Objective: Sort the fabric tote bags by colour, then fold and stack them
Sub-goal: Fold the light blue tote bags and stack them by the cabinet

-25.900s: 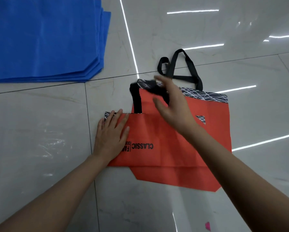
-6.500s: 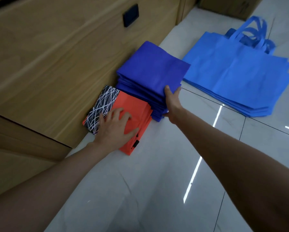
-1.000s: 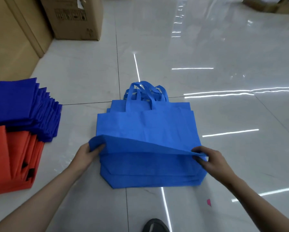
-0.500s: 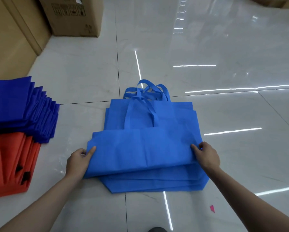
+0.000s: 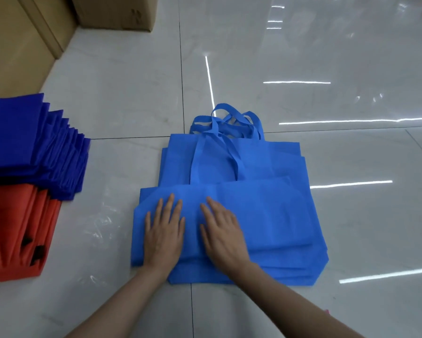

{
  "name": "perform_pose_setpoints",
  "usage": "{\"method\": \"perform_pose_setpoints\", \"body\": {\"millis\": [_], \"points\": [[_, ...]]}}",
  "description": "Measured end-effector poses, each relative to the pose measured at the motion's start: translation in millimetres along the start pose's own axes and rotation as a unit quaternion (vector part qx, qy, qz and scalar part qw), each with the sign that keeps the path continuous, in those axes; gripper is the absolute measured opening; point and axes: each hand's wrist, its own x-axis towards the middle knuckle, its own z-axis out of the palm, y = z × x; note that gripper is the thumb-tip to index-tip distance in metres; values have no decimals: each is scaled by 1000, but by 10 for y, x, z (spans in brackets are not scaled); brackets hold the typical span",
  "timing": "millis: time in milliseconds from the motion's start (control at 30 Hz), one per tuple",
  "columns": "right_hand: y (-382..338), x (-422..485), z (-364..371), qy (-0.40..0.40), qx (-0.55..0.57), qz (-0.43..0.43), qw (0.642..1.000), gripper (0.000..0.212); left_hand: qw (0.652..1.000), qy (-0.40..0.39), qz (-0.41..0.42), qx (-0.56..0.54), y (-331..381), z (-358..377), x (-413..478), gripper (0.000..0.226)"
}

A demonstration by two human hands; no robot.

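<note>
A pile of light blue tote bags (image 5: 266, 162) lies flat on the tiled floor, handles (image 5: 227, 123) pointing away from me. The top bag (image 5: 266, 215) is folded over into a wide band across the near half of the pile. My left hand (image 5: 164, 230) lies flat on the left part of that fold, fingers straight. Beside it, my right hand (image 5: 223, 230) presses flat on the fold too. At the left edge sit a stack of folded dark blue bags (image 5: 34, 147) and a stack of folded orange bags (image 5: 17, 230).
A wooden cabinet side (image 5: 12, 45) and a cardboard box (image 5: 122, 13) stand at the far left. Glossy pale floor tiles (image 5: 327, 69) spread to the right and beyond the pile. A small pink scrap (image 5: 327, 312) lies on the floor by my right forearm.
Both hands let go of the top bag's side edges and moved inward onto the fold. The lifted half of the bag now lies flat, pressed down.
</note>
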Motion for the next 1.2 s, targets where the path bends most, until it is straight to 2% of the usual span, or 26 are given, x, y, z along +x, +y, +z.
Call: {"method": "perform_pose_setpoints", "body": {"millis": [67,200,367,500,633,700,800,933,1033,1100,1133,1200], "points": [[-113,8,184,-89,-7,-41,995,46,999,-34,-8,22,-76,110,-12,67],[207,10,266,-200,-49,-11,979,50,999,-27,-19,32,-154,216,-45,63],[1102,-114,-39,-191,-107,157,963,59,1000,5,-27,14,-130,227,-47,58],[1325,-117,-226,-159,-115,181,964,66,999,15,-24,21,-109,235,-59,51],[1062,223,-188,-47,25,238,970,64,999,13,-32,16,-110,166,37,49],[945,512,-173,-68,131,257,955,62,1000,9,-26,14,-133,153,94,49],[830,943,-101,-118,239,327,907,70,1000,19,-13,12,-178,210,88,49],[764,1318,-149,-99,378,409,824,63,1000,17,-3,12,-194,243,80,50],[725,1424,-274,-93,413,349,836,45,1000,-2,-8,6,-197,219,88,52],[691,1366,-384,-87,430,292,850,41,1000,-16,-14,-1,-199,198,82,55],[673,1288,-443,-83,429,256,862,41,1000,-22,-16,-5,-200,190,79,57],[651,1032,-544,-69,349,138,924,45,999,-37,-21,-13,-205,171,77,62]]}}
